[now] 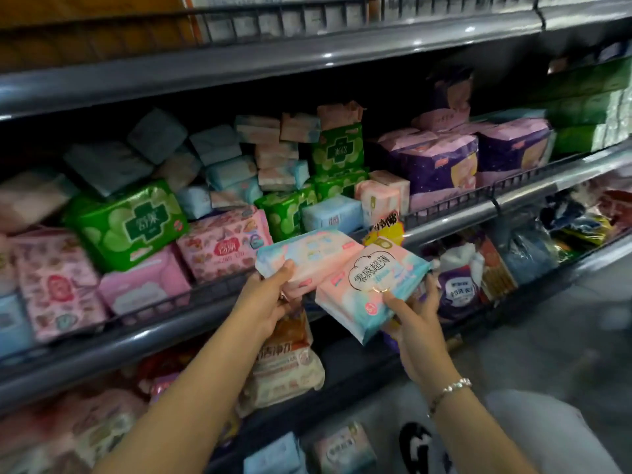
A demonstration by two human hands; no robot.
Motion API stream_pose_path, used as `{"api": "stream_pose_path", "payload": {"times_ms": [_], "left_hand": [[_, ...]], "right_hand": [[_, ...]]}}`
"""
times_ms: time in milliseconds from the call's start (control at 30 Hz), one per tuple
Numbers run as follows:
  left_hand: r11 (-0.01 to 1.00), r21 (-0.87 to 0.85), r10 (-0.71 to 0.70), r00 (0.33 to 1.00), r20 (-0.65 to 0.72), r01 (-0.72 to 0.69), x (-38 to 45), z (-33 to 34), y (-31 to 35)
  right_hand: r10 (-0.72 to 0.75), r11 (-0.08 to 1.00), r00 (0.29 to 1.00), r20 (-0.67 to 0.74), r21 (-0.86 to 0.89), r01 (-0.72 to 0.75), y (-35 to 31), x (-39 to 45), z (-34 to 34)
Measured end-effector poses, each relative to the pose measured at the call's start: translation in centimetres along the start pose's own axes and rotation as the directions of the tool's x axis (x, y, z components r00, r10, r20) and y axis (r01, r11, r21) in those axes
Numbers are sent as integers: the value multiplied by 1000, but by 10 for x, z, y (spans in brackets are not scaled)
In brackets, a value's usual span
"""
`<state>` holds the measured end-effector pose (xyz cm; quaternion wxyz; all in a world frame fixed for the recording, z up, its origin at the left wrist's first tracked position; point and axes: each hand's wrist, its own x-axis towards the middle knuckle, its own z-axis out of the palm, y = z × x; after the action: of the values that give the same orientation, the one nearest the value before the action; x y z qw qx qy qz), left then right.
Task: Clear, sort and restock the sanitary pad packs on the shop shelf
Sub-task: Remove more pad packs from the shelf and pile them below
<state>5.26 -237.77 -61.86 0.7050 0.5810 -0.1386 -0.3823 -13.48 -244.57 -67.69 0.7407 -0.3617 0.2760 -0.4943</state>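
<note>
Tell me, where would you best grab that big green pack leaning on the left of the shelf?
Take the green pack by its upper edge, coming from the front and above. It leans back on the packs behind, so its top edge looks free, while pink packs crowd its base. Both hands now hold other packs.

- left hand [270, 299] holds one pack [307, 254], left of right hand's [415, 311] pack [367, 285]
- both packs before middle shelf rail [212, 295]
- stacked packs [222, 186] behind rail

Grey shelf [444, 220], green packs [126, 225], pink packs [222, 248], purple packs [434, 165]
</note>
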Motion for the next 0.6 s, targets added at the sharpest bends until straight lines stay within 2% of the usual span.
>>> {"api": "stream_pose_path", "payload": {"times_ms": [67, 133, 200, 267, 467, 600], "left_hand": [[1000, -3, 1, 1000, -26, -1, -21, -14, -19], [1000, -9, -10, 1000, 19, 11, -38, -27, -41], [997, -28, -71, 995, 67, 73, -50, -40, -61], [988, -68, -138, 989, 49, 141, -58, -52, -80], [918, -173, -357, 934, 29, 356, -74, -71, -128], [896, -159, -420, 908, 0, 414, -65, -83, -150]], "right_hand": [[53, 998, 999, 3, 15, -53, 17, -18, -15], [107, 994, 994, -2, 24, -107, 30, -33, -28], [156, 988, 987, -28, 23, -155, 42, -45, -38], [176, 984, 981, -78, 12, -175, 54, -55, -45], [84, 995, 960, -266, -28, -95, 80, -65, -65], [51, 996, 954, -294, -53, -70, 90, -58, -82]]}}
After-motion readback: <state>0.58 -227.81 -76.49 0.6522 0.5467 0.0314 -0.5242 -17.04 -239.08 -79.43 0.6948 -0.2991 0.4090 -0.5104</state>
